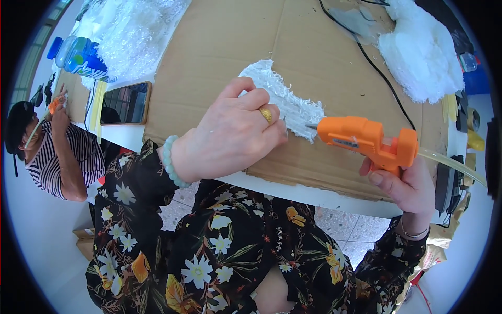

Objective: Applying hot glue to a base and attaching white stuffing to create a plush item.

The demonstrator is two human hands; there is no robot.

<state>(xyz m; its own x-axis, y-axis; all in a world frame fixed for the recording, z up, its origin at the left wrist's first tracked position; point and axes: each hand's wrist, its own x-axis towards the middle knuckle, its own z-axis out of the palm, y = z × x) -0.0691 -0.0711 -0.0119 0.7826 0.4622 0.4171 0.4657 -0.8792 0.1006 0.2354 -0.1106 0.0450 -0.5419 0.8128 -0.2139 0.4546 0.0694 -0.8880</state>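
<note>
A piece of white shaggy fabric (300, 111) lies on brown cardboard in front of me, its edge frayed. My left hand (235, 128) is closed over the fabric's left part, fingers curled down on it and hiding what lies under them. In my right hand (410, 188) I hold an orange hot glue gun (355, 137) by its handle. Its metal nozzle points left and is at the fabric's right end; whether it touches cannot be told. A pale glue stick (455, 166) sticks out of the gun's back.
Cardboard (219, 47) covers the table. A phone (125, 103), a blue-capped bottle (81, 56) and white fluffy material (141, 42) stand left. A black cable (381, 73) runs past more white fluff (421, 52) at right. Another person (65, 152) works at far left with an orange tool.
</note>
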